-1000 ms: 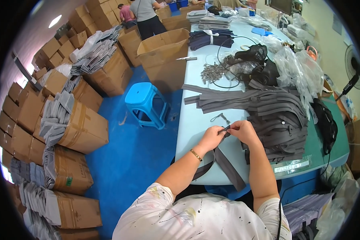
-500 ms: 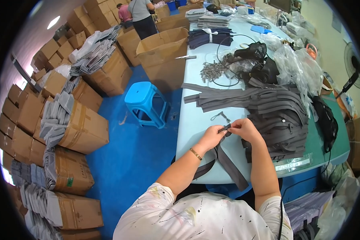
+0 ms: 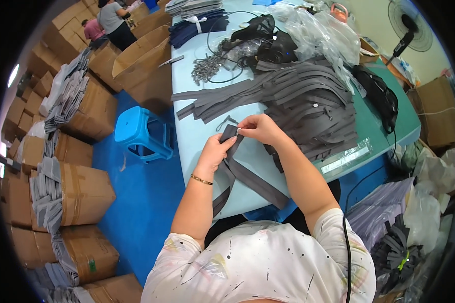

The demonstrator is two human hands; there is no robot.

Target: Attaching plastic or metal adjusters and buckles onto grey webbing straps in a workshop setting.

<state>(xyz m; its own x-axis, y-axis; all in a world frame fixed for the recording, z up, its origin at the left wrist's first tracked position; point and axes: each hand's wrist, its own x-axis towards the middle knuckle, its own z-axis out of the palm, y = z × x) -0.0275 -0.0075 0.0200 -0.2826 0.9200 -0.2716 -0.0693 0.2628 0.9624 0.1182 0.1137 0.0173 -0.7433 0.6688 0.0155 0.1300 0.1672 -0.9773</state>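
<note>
A long dark grey zipper tape [image 3: 260, 186] is in my hands over the near part of the table, its lower lengths crossing and trailing toward the front edge. My left hand [image 3: 215, 151] is closed on the tape near its upper end. Right beside it, my right hand [image 3: 260, 130] pinches a small pale metallic piece at that end, apparently a zipper slider; the fingertips partly hide it. Just beyond both hands lies a loose zipper pull [image 3: 226, 121] with a looped cord. A big heap of grey zipper tapes [image 3: 313, 108] spreads to the right.
Small metal parts [image 3: 205, 69] are piled farther back, near black bags and clear plastic bags [image 3: 321, 35]. A blue stool [image 3: 142, 132] stands left of the table [image 3: 187, 136]. Cardboard boxes [image 3: 88, 194] with grey pieces line the left. Two people are at the far left.
My view has swung right, so the scene sits farther left. The left hand now holds the tape's end upright and flatter, and the right fingers have closed on a small metallic piece there.
</note>
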